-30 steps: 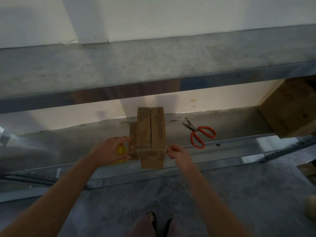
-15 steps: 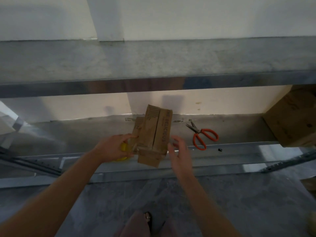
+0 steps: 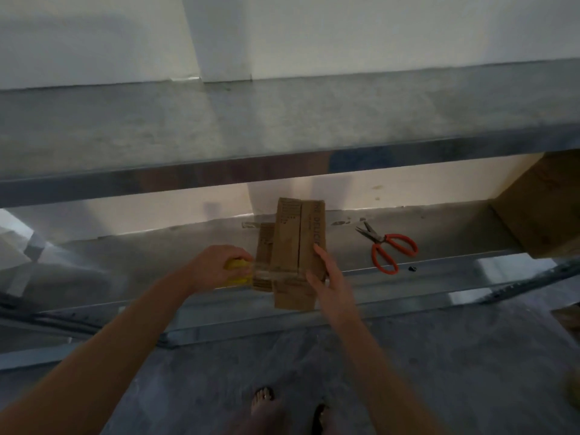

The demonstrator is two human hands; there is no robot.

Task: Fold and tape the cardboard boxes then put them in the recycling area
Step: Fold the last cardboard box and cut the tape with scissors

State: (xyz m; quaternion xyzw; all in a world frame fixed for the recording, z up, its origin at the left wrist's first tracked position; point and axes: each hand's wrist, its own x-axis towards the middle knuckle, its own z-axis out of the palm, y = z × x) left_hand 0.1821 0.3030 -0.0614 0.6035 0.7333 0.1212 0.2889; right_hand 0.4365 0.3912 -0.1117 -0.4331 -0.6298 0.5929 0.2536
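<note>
left hand (image 3: pixel 216 267) grips tape roll (image 3: pixel 236 272), 9 o'clock of cardboard (image 3: pixel 287 246) | right hand (image 3: pixel 331 282) flat on cardboard | scissors (image 3: pixel 390 250) 3 o'clock

Storeroom: bare metal shelving (image 3: pixel 282 171), concrete floor (image 3: pixel 439 372)

Our right hand (image 3: pixel 330 285) is back on the folded cardboard (image 3: pixel 287 243), now straightened; clear tape (image 3: pixel 270 273) stretches across from the tape roll (image 3: pixel 234 273).

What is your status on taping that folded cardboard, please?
Left hand grips yellow tape roll, tape strip pulled across folded cardboard. Right hand steadies its right edge, fingers straight. Scissors lie clear on the shelf.
</note>
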